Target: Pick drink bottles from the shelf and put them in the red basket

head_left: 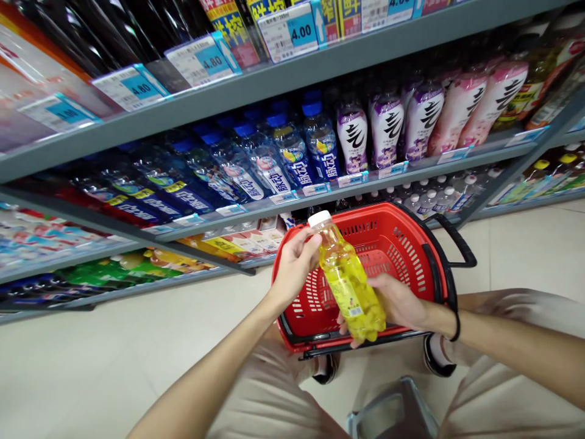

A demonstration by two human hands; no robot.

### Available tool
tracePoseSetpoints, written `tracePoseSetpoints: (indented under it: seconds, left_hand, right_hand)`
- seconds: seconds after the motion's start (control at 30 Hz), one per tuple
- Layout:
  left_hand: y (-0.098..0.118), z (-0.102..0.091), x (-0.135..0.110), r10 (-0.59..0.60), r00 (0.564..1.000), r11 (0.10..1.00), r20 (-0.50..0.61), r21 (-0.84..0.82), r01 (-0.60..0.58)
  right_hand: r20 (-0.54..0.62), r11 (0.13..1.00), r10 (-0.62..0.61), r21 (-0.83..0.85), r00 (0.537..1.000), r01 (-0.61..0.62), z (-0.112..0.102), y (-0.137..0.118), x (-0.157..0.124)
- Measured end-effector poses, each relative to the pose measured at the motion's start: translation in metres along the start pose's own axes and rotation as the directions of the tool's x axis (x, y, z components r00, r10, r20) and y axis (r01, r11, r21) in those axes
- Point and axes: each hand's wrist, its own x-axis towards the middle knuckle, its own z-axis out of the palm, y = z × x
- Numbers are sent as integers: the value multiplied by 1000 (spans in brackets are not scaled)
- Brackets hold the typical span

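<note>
A clear bottle of yellow drink (348, 277) with a white cap and a pale label is held tilted over the red shopping basket (423, 268). My left hand (296, 263) has its thumb and fingers closed at the bottle's neck, just below the cap. My right hand (397, 300) wraps round the lower part of the bottle from the right, with its fingertips showing beneath it. Chunky yellow pieces fill much of the bottle. Below it, the slotted inside of the basket shows, partly hidden by the bottle and my hands.
Blue-capped bottles (297, 152) and purple-and-white bottles (386, 131) line the middle shelf ahead. Price tags (292, 33) run along the upper shelf edge. The basket's black handle (457, 244) sticks out right. A grey stool (393, 411) stands between my legs on the tiled floor (114, 366).
</note>
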Motion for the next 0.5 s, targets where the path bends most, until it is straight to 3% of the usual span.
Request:
tracePoseSetpoints:
  seconds: [0.2,0.37,0.5]
  left_hand:
    - [-4,-9,8,42,995,997,-86,74,-36]
    - [-3,-11,9,33,990,997,-137,81,-22]
    - [2,-11,10,7,991,998,-137,66,2]
  right_hand:
    - [-92,983,-60,-178,994,43,-7,3,1]
    - [-83,890,-182,-438,980,128,-1,-3,0]
    - [-94,871,-228,-464,969,160,2,-7,0]
